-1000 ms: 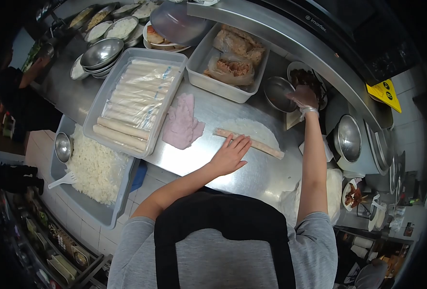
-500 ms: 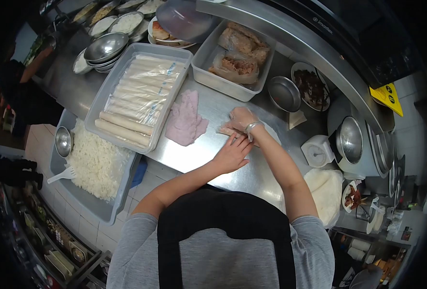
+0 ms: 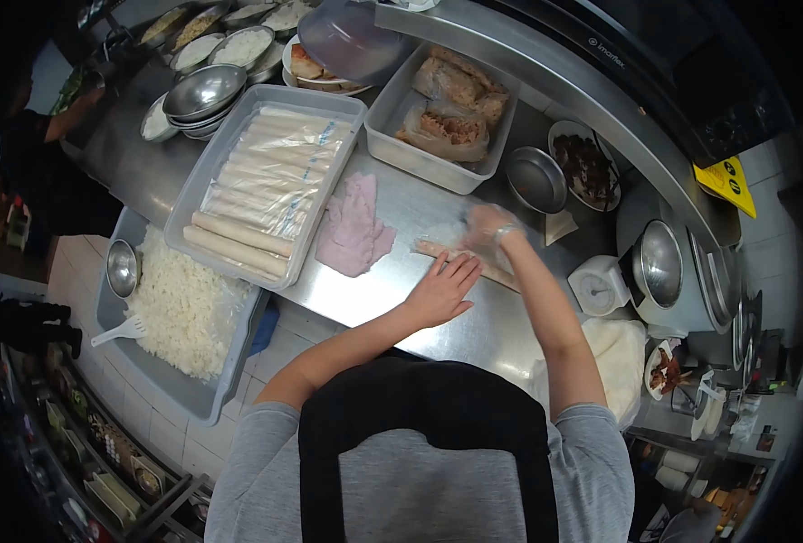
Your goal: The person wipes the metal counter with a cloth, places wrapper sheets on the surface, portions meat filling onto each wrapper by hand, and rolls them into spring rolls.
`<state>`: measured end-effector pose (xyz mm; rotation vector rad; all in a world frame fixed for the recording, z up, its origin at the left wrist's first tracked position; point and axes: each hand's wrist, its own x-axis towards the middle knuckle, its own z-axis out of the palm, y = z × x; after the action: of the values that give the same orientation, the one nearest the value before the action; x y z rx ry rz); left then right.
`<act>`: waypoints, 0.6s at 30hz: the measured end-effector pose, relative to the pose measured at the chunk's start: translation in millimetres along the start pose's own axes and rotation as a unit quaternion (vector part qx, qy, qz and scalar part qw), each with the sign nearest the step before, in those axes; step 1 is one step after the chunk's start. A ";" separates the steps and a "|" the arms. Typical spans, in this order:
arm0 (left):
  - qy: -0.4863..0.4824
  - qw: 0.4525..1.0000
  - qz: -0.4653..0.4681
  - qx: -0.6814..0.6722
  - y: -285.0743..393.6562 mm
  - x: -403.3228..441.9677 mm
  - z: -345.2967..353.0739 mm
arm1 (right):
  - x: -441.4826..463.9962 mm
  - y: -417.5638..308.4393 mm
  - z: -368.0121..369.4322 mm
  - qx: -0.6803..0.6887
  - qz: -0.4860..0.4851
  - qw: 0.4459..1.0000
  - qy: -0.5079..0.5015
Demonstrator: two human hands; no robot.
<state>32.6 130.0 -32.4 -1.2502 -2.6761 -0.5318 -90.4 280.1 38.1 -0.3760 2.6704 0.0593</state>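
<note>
My left hand (image 3: 443, 291) lies flat with its fingers stretched out, holding nothing, the fingertips at the near edge of a thin pale wrapper (image 3: 495, 251). Along that wrapper runs a strip of pinkish minced filling (image 3: 437, 248). Over its far side is my right hand (image 3: 490, 226) in a clear plastic glove, smeared by motion, so its fingers cannot be made out. To the left, a crumpled pink cloth (image 3: 354, 226) rests on the steel counter (image 3: 329, 297). Rows of long pale rolls (image 3: 236, 238), partly under plastic film, fill a translucent tub (image 3: 177, 230).
Behind the hands stands a grey tub (image 3: 460, 180) with bagged minced filling (image 3: 445, 129). A steel bowl (image 3: 535, 178) and a white scale (image 3: 599, 287) are on the right. Cooked rice (image 3: 180, 312) fills a grey bin at left. Another person (image 3: 53, 172) is at far left.
My right hand has moved away and to the right from the filling's left end, uncovering more of the strip. My left hand stays about where it was.
</note>
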 end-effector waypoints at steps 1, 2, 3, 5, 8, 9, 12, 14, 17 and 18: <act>0.006 1.000 0.003 0.002 0.0 -0.6 -0.2 | -9.4 13.6 -0.6 0.025 0.036 0.999 -0.024; 0.005 1.000 0.008 0.001 0.1 -0.6 -0.3 | -18.9 26.6 -0.6 0.051 0.073 0.995 -0.049; 0.005 1.000 0.006 -0.004 0.5 -0.3 -2.0 | -30.2 38.0 4.1 0.055 0.078 0.994 -0.048; 0.003 1.000 0.012 -0.008 0.5 0.6 -2.6 | -52.4 58.5 13.9 0.121 0.150 0.981 -0.007; 0.010 0.999 0.017 -0.031 -0.9 1.7 -1.5 | -67.8 88.6 34.8 0.127 0.158 0.979 -0.031; 0.009 0.999 0.012 -0.036 -1.2 2.6 -1.4 | -74.7 89.8 33.1 0.133 0.168 0.976 -0.030; 0.005 0.999 0.023 -0.043 -4.6 8.8 -4.5 | -89.5 75.1 21.6 0.181 0.296 0.936 0.056; 0.006 0.999 0.020 -0.039 -9.6 16.6 -5.2 | -99.6 66.2 27.6 0.248 0.215 0.920 0.214; 0.005 0.998 0.028 -0.047 -17.7 28.8 -4.9 | -109.6 48.4 71.5 0.187 0.014 0.901 0.391; -0.002 0.998 0.024 -0.051 -21.5 32.5 -4.3 | -116.7 33.7 71.5 0.161 -0.046 0.908 0.383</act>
<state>-4.8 138.9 -25.1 -1.3384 -2.6450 -0.6670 31.5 349.3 23.3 -0.4879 3.3323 -0.6881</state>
